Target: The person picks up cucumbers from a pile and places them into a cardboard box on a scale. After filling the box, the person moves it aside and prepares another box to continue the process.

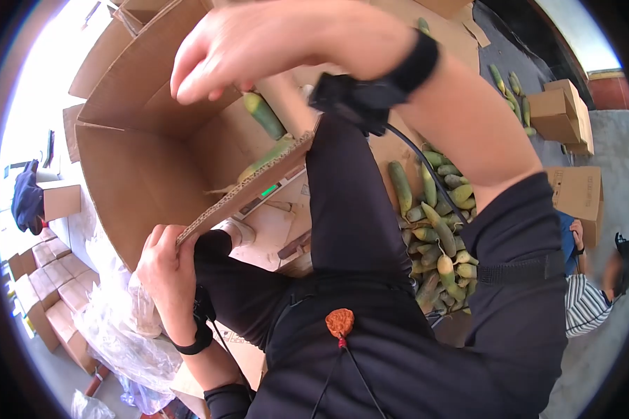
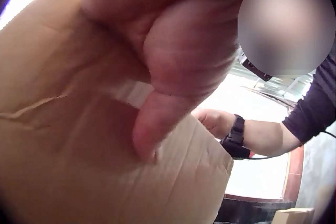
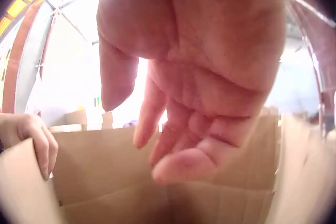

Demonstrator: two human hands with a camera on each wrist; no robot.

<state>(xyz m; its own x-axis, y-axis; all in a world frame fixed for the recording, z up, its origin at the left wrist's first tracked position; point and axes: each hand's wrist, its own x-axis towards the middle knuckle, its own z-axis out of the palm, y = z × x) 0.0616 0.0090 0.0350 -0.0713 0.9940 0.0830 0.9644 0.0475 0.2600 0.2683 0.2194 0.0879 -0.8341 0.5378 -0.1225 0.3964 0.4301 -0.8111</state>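
My left hand grips the near edge of a large open cardboard box. In the left wrist view its thumb presses flat on the cardboard, and the other fingers are hidden. Above the box hovers my right hand, slightly blurred. The right wrist view shows that hand with an empty palm and loosely bent fingers over the box walls. Inside the box lie a green radish and a second, paler radish, partly hidden by the near wall.
A heap of green radishes lies to my right, with several more radishes farther off. Cardboard boxes stand at the far right. Plastic wrap and stacked cartons are at left. A person in a striped shirt is at right.
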